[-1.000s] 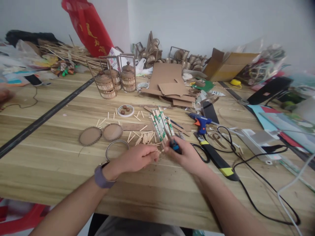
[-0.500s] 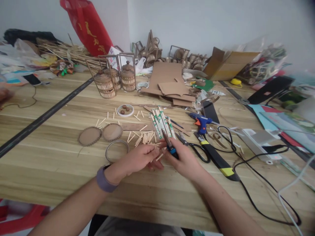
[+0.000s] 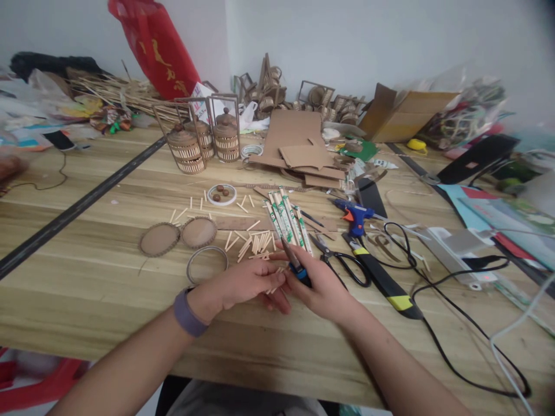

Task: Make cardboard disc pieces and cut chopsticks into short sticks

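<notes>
My left hand (image 3: 255,282), with a purple band on its wrist, is closed on a few short wooden sticks (image 3: 274,290). Against it, my right hand (image 3: 323,286) grips pliers (image 3: 299,268) with a blue and black handle, their dark jaws pointing up and away. My palms partly hide the sticks. Just beyond the fingers lies a loose pile of cut sticks (image 3: 260,241). Paper-wrapped chopsticks (image 3: 288,219) lie behind it. Left of the pile are a cardboard ring (image 3: 189,267) and two round cardboard discs with ridged rims (image 3: 158,239).
Scissors (image 3: 353,270), a blue glue gun (image 3: 358,215) and a black-yellow tool (image 3: 385,283) lie to the right, beside a power strip (image 3: 459,254) and looping cables. Small lidded stick baskets (image 3: 185,151) stand behind. A white dish (image 3: 222,201) holds brown beads. Another person's hand (image 3: 11,167) shows far left.
My hands have shifted slightly, and the pliers have tilted a little to the left. A stick that lay across between my hands now rests nearer my left fingers.
</notes>
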The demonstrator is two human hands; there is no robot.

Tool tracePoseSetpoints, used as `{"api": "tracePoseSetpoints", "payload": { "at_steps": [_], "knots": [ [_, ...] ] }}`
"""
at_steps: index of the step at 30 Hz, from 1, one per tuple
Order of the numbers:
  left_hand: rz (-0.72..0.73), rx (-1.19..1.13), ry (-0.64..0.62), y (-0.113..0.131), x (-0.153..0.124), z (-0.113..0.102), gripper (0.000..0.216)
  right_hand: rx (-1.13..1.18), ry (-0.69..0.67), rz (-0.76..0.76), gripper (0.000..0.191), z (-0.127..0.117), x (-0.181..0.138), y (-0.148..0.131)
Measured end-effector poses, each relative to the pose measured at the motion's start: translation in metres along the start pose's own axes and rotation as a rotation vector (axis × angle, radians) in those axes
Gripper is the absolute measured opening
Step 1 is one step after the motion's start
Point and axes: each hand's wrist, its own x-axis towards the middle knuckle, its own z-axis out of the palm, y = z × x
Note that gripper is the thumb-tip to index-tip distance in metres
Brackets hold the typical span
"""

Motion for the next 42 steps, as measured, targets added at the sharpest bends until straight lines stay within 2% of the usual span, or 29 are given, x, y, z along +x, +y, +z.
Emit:
{"api": "tracePoseSetpoints", "payload": {
  "at_steps": [4, 7, 10, 13, 15, 19, 23, 26, 30, 37, 42],
  "knots": [
    [-0.023, -0.038, -0.015, 0.001, 0.0, 0.0, 0.06, 0.034, -0.028, -0.006, 0.05, -0.001, 0.001, -0.001],
    [-0.006, -0.082, 0.019, 0.001, 0.0, 0.001, 0.057, -0.012, 0.065, -0.036, 0.046, -0.001, 0.002, -0.001],
    [0.029, -0.153, 0.125, 0.0, 0.001, 0.0, 0.05, -0.129, 0.248, -0.098, 0.04, 0.002, 0.003, 0.0],
    [0.053, -0.251, 0.285, -0.003, 0.004, 0.0, 0.038, -0.267, 0.345, -0.061, 0.048, 0.007, 0.002, 0.0],
    [0.073, -0.305, 0.35, -0.005, 0.007, 0.001, 0.03, -0.357, 0.344, -0.038, 0.058, 0.013, 0.001, 0.0],
    [0.125, -0.317, 0.34, -0.007, 0.011, 0.006, 0.019, -0.481, 0.325, -0.086, 0.072, 0.023, 0.0, 0.001],
    [0.182, -0.302, 0.368, -0.011, 0.015, 0.01, 0.015, -0.529, 0.337, -0.091, 0.071, 0.026, 0.002, 0.003],
    [0.158, -0.309, 0.406, -0.013, 0.017, 0.011, 0.013, -0.545, 0.339, -0.07, 0.071, 0.025, 0.003, 0.004],
    [0.127, -0.294, 0.437, -0.012, 0.014, 0.013, 0.014, -0.52, 0.354, -0.022, 0.071, 0.027, 0.002, 0.005],
    [0.18, -0.173, 0.46, -0.012, 0.011, 0.012, 0.025, -0.367, 0.309, 0.063, 0.074, 0.019, 0.003, 0.008],
    [0.14, -0.282, 0.442, -0.01, 0.01, 0.01, 0.033, -0.277, 0.33, 0.137, 0.076, 0.009, 0.004, 0.006]
  ]
}}
